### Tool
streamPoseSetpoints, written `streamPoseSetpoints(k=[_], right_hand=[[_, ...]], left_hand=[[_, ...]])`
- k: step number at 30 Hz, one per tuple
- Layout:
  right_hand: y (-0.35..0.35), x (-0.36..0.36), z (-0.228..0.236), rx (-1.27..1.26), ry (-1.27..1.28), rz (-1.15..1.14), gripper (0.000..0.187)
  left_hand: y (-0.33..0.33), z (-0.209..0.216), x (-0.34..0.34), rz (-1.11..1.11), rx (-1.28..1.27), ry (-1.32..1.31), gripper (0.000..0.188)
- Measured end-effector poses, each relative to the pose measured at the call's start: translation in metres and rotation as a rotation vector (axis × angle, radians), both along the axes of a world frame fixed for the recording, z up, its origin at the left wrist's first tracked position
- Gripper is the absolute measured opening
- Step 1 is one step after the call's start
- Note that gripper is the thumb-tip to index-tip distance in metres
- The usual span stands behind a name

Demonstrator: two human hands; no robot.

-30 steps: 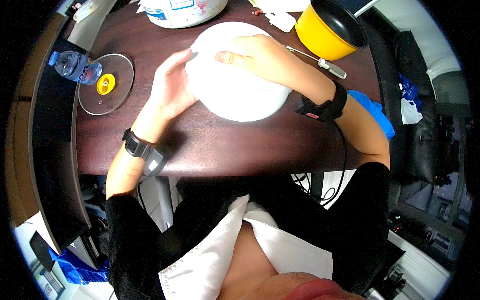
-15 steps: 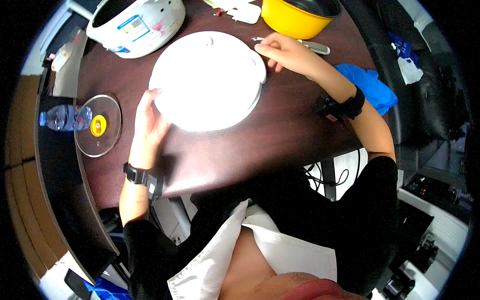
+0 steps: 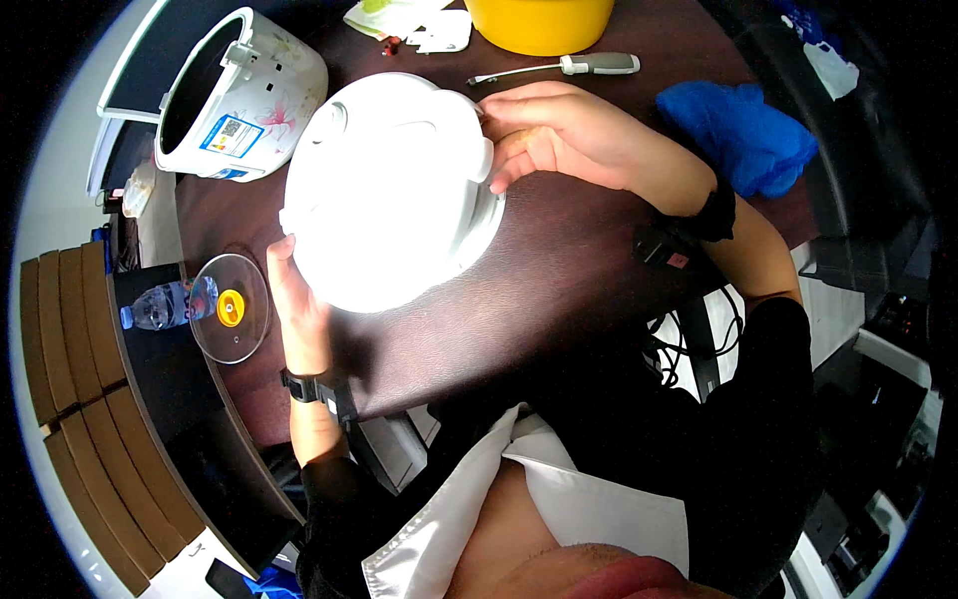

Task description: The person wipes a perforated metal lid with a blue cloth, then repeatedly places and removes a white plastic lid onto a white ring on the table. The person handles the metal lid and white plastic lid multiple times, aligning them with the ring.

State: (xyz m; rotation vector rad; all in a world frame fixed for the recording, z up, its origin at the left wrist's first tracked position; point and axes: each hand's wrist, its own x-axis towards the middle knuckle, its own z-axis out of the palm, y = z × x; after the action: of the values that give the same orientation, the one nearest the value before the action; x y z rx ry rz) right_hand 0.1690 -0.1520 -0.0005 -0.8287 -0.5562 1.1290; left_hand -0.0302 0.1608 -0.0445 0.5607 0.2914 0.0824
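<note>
Between my hands is a round white rice cooker lid (image 3: 384,200), tilted above the table, its top facing up and washed out by light. My left hand (image 3: 301,314) grips its lower left rim, thumb on the edge and the other fingers hidden behind it. On the right side my right hand (image 3: 559,135) holds the rim near the raised latch part, fingers bent round it. A screwdriver (image 3: 599,64) with a grey and white handle lies just beyond my right hand. The white rice cooker body (image 3: 264,110) with a flower print stands to the left, tipped.
A yellow pot (image 3: 544,25) stands at the far edge, beside white pieces (image 3: 439,32) and a small red part (image 3: 391,46). A blue cloth (image 3: 738,135) lies at the right. At the left are a glass lid (image 3: 249,339) with a yellow knob and a plastic bottle (image 3: 160,307).
My right hand has come in from near the screwdriver and closed on the lid's right rim. The lid is lifted and tilted more. The whole view has shifted.
</note>
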Motion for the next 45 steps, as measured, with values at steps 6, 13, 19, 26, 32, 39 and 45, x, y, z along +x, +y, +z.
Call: streamPoseSetpoints(k=[6,13,19,26,32,39,45], right_hand=[[-0.008,-0.01,0.014,0.032,-0.043,-0.081,0.031],[-0.007,-0.011,0.012,0.116,-0.055,-0.028,0.034],[-0.007,-0.001,-0.002,-0.178,-0.179,-0.194,0.036],[0.005,-0.001,-0.007,-0.154,0.008,-0.198,0.066],[0.001,0.011,-0.022,-0.089,-0.009,-0.157,0.056],[-0.015,0.036,-0.061,-0.112,0.275,-0.123,0.052],[-0.04,0.03,-0.058,-0.185,0.214,-0.239,0.05]], left_hand=[[-0.004,0.003,-0.003,0.004,0.009,0.015,0.064],[0.004,-0.003,-0.009,0.028,0.047,0.009,0.063],[-0.033,0.039,-0.004,0.209,0.373,0.024,0.053],[-0.097,0.1,-0.003,0.199,0.733,-0.277,0.058],[-0.117,0.12,-0.006,0.107,0.825,-0.389,0.067],[-0.136,0.11,0.0,0.147,0.944,-0.605,0.078],[-0.141,0.107,-0.008,0.13,1.041,-0.626,0.091]])
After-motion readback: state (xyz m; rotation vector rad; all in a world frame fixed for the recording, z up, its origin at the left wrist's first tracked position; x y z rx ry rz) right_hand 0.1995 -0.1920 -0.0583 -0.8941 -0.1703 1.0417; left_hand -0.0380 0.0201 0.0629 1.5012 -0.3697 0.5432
